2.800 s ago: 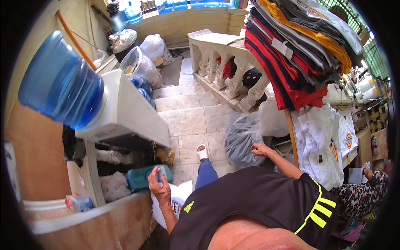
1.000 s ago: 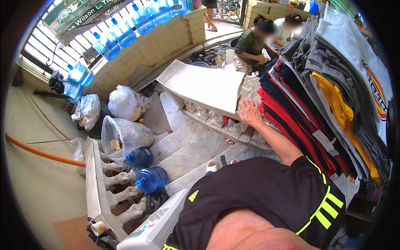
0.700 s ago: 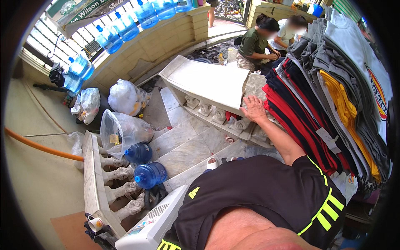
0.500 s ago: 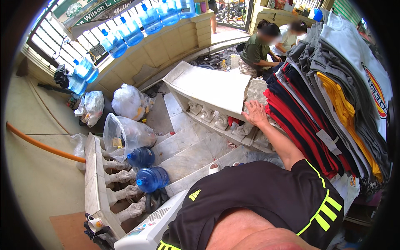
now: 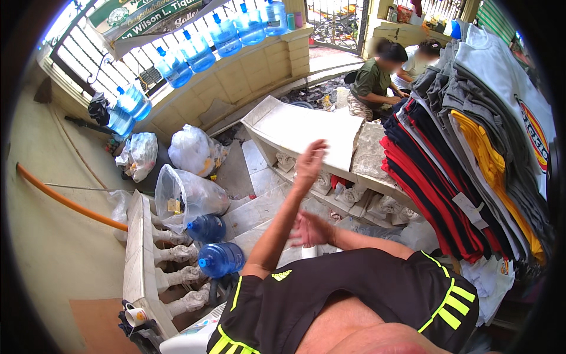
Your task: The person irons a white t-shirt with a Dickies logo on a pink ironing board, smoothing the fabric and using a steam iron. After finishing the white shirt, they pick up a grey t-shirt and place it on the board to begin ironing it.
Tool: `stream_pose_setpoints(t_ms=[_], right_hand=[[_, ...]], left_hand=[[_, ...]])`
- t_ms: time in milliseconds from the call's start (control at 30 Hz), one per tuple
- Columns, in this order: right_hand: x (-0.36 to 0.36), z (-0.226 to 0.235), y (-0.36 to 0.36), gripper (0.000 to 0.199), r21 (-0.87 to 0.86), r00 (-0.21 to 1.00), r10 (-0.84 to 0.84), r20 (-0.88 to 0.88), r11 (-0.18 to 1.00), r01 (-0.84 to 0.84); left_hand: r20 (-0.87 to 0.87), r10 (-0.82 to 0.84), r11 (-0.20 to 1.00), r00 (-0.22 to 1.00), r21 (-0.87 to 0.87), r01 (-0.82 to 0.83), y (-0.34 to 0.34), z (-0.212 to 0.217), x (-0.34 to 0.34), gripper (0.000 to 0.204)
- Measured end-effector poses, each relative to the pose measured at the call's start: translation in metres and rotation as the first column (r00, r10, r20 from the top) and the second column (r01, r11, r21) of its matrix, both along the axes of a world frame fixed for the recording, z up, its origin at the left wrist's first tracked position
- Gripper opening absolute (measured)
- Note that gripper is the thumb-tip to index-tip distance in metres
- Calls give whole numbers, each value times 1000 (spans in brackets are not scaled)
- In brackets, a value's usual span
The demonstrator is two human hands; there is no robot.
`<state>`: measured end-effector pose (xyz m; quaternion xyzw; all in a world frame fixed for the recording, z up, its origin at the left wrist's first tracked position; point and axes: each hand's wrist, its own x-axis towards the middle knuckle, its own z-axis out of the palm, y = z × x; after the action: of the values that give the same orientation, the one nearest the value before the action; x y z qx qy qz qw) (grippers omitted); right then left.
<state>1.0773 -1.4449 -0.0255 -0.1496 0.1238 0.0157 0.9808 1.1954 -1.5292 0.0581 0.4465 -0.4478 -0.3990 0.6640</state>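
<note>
My left hand (image 5: 311,160) is raised in front of me, its fingers stretched out and slightly blurred. In the picture it overlaps the near edge of the white-topped balustrade (image 5: 306,128); whether it touches the ledge I cannot tell. Below and closer to my chest, my right hand (image 5: 313,229) hovers beside my left forearm with its fingers apart, smeared a little by motion. Neither hand holds anything. To the right, a tall stack of folded clothes (image 5: 424,177) in red, black, grey and yellow leans along the balustrade.
Marble steps (image 5: 253,215) run down between two balustrades. Two blue water jugs (image 5: 221,259) and a clear plastic bag (image 5: 191,200) sit at the left. Several more jugs (image 5: 226,40) line the far wall. Two people (image 5: 377,79) sit close together beyond the balustrade. An orange hose (image 5: 71,200) crosses the left.
My right hand has left the balustrade ledge and drawn back toward my chest. My left arm has come into view, raised. The view has shifted slightly.
</note>
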Motion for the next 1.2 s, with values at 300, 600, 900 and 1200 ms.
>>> stream_pose_setpoints(t_ms=[300, 600, 900, 1200], right_hand=[[-1, 93, 3, 43, -246, 926, 353, 135, 917, -313], [-29, 83, -7, 31, -671, 971, 233, -52, 712, -207], [-25, 117, -7, 30, -746, 982, 189, 17, 656, -113], [-23, 117, -6, 31, -795, 952, 290, -94, 554, -247]], left_hand=[[-52, -863, 503, 502, -173, 847, 73, 83, -172, 21], [-28, -875, 485, 484, -90, 870, 77, 63, -187, 23], [168, -834, 500, 525, -168, 849, 78, 68, -185, 23], [173, -798, 557, 577, -151, 817, 87, 67, -175, 25]])
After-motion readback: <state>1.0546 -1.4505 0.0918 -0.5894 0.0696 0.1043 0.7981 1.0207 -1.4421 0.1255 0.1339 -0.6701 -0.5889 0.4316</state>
